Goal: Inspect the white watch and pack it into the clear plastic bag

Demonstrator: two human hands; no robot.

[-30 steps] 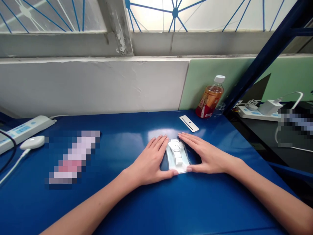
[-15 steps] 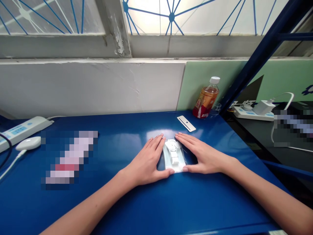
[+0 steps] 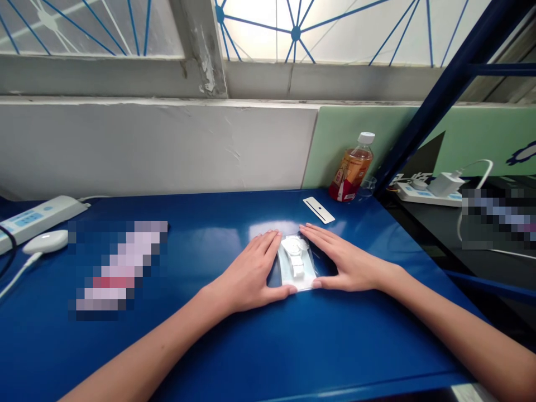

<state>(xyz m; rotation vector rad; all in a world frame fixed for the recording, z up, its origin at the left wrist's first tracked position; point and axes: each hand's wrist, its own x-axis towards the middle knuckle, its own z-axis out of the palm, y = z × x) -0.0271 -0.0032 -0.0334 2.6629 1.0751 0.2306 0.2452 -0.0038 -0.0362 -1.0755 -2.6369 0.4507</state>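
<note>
- Left hand (image 3: 251, 273) is open, palm down at the packet's nine o'clock; right hand (image 3: 354, 263) mirrors it at three. Neither's gripping, though both thumbs look to touch the near edge around six.
- Clear plastic packet with pale blue backing (image 3: 284, 271) lies flat on the glossy blue desk (image 3: 234, 357), white watch-shaped piece (image 3: 297, 267) inside, round part toward twelve.
- My worry: uneven thumb pressure could skid or twist it — slick plastic on shiny paint, imo.
- White slotted card (image 3: 317, 209) sits at one o'clock, white-capped drink bottle (image 3: 350, 170) beyond — a wide right-hand swing might clip either.
</note>
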